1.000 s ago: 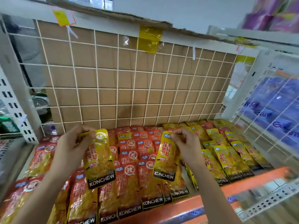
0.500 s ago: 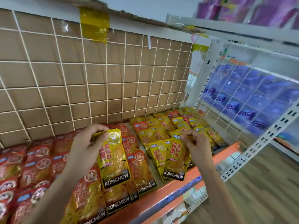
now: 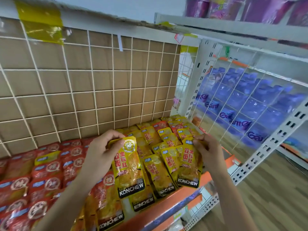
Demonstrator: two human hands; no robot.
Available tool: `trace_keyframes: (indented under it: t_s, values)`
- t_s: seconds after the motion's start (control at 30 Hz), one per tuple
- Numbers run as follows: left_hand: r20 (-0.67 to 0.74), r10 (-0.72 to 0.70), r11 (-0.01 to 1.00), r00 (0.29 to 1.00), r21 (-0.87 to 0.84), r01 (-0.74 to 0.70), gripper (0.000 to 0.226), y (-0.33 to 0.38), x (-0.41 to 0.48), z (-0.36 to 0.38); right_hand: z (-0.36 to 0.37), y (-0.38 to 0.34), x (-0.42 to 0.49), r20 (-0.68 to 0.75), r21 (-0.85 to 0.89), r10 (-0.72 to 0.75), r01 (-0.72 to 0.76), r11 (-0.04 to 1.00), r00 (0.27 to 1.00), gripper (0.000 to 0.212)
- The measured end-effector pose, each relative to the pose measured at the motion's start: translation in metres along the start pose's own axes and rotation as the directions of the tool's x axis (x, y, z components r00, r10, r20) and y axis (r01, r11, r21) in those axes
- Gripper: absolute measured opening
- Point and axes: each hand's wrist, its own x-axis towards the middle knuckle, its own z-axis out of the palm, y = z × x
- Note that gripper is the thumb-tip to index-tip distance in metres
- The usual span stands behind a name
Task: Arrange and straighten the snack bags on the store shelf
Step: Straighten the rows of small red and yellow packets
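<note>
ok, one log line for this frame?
left hand: pinches left yellow bag at top | right hand: pinches right yellow bag at top | both bags: upright over front rows of shelf

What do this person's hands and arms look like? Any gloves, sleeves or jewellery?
Nothing is worn that the camera shows. The left hand and right hand are bare, with no gloves and no rings visible. The left forearm and right forearm are uncovered down to the picture's bottom edge: no sleeve, watch or bracelet in view.

bright, even light; wide-angle bending and soft blur toward edges.
</note>
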Motion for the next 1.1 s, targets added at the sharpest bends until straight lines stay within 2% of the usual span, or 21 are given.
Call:
trace_keyframes:
  t_s: [0.17, 0.33, 0.53, 0.67, 0.8, 0.9, 1.0, 1.1]
  values:
    - [-0.009, -0.029, 0.997, 1.000, -0.071, 0.028, 0.016, 0.002, 0.022, 0.044, -0.021, 0.025, 0.032, 0.040, -0.004, -0.005, 0.006, 1.000, 0.999, 0.026]
    - [0.028, -0.073, 0.991, 0.997, -0.110, 0.076, 0.008, -0.002, 0.039, 0.094, -0.042, 0.049, 0.058, 0.064, 0.018, -0.018, 0.017, 1.000, 0.998, 0.024]
    - [0.083, -0.120, 0.987, 0.989, -0.097, 0.128, 0.001, -0.002, 0.057, 0.149, -0.061, 0.089, 0.092, 0.108, 0.015, 0.036, -0.038, 0.999, 0.994, 0.027]
    - [0.147, -0.156, 0.985, 0.977, -0.043, 0.164, 0.021, -0.005, 0.069, 0.181, -0.062, 0.100, 0.110, 0.125, 0.015, 0.076, -0.079, 0.997, 0.989, 0.023]
    - [0.234, -0.206, 0.978, 0.950, 0.036, 0.203, 0.020, -0.016, 0.082, 0.207, -0.059, 0.116, 0.124, 0.200, -0.133, 0.103, -0.078, 0.988, 0.974, 0.020]
    - [0.254, -0.224, 0.974, 0.941, 0.096, 0.206, 0.010, -0.019, 0.089, 0.226, -0.058, 0.127, 0.134, 0.272, -0.271, 0.136, -0.060, 0.961, 0.953, 0.016]
    - [0.265, -0.234, 0.971, 0.936, 0.104, 0.213, 0.010, -0.019, 0.094, 0.241, -0.054, 0.132, 0.139, 0.350, -0.271, 0.147, -0.051, 0.961, 0.925, 0.026]
    - [0.259, -0.268, 0.961, 0.928, 0.141, 0.238, 0.016, -0.021, 0.096, 0.251, -0.050, 0.135, 0.138, 0.407, -0.293, 0.158, -0.035, 0.955, 0.900, 0.018]
